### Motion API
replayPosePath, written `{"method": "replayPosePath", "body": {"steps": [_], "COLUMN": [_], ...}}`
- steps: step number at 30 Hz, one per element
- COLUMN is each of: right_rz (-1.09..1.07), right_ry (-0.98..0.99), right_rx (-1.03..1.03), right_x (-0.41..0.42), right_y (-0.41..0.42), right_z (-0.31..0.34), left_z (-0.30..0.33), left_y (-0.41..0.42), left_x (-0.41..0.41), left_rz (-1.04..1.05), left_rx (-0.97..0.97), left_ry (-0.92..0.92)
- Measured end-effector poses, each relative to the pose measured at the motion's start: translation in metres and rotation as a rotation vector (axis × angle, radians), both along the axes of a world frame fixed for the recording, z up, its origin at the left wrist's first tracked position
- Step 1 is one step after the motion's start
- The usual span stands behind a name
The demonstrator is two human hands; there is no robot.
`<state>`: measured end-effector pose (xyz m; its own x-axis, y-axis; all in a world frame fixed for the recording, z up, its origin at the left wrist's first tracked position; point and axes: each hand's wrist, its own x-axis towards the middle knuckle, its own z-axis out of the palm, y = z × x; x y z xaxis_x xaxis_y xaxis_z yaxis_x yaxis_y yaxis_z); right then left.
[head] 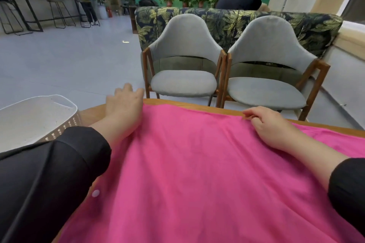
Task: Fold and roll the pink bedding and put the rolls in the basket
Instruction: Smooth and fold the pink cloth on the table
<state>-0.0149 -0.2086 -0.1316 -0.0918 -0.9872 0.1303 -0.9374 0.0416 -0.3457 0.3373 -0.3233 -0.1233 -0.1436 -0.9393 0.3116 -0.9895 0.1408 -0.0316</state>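
Note:
The pink bedding (pixel 197 163) lies spread flat over the wooden table (pixel 92 113), covering most of it. My left hand (pixel 123 106) rests at the sheet's far left corner with its fingers apart, slightly blurred. My right hand (pixel 270 126) sits at the far edge of the sheet, thumb and fingers pinching the hem. A white button (pixel 95 193) shows on the sheet's left edge. The basket (pixel 49 132), white-lined with a patterned brown wall, stands on the table's left end with nothing visible in it.
Two grey upholstered chairs (pixel 183 77) (pixel 266 85) with wooden frames face the table's far side. Behind them stands a leaf-print sofa back (pixel 227 19). A person sits beyond it, another stands at a counter far left. Grey floor lies to the left.

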Motion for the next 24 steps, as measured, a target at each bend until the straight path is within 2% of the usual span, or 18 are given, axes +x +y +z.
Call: {"method": "replayPosePath", "body": {"steps": [2,5,8,10,14,17,20,24], "right_rz": [-0.029,-0.067,-0.075,-0.059,0.044,0.096,0.077,0.082], "right_ry": [0.054,0.080,0.148,0.209,0.138,0.117,0.168,0.208], "right_rx": [0.068,0.118,0.123,0.111,0.015,0.075,0.131,0.077], "right_x": [-0.022,-0.050,-0.069,-0.074,-0.076,-0.085,-0.094,-0.095], "right_y": [0.013,0.031,0.037,0.038,0.044,0.050,0.051,0.045], "right_z": [0.002,0.006,0.004,0.000,0.004,0.010,0.009,0.005], "left_z": [0.010,0.014,0.007,-0.003,-0.028,-0.044,-0.047,-0.047], "left_y": [0.013,0.034,0.040,0.035,0.032,0.034,0.029,0.024], "left_x": [-0.035,-0.093,-0.133,-0.145,-0.141,-0.134,-0.130,-0.129], "left_rz": [-0.177,-0.447,-0.484,-0.455,-0.389,-0.386,-0.356,-0.278], "left_rx": [-0.044,0.236,0.376,0.405,0.238,0.086,0.047,0.038], "left_ry": [-0.071,0.081,0.236,0.262,0.302,0.355,0.402,0.475]}}
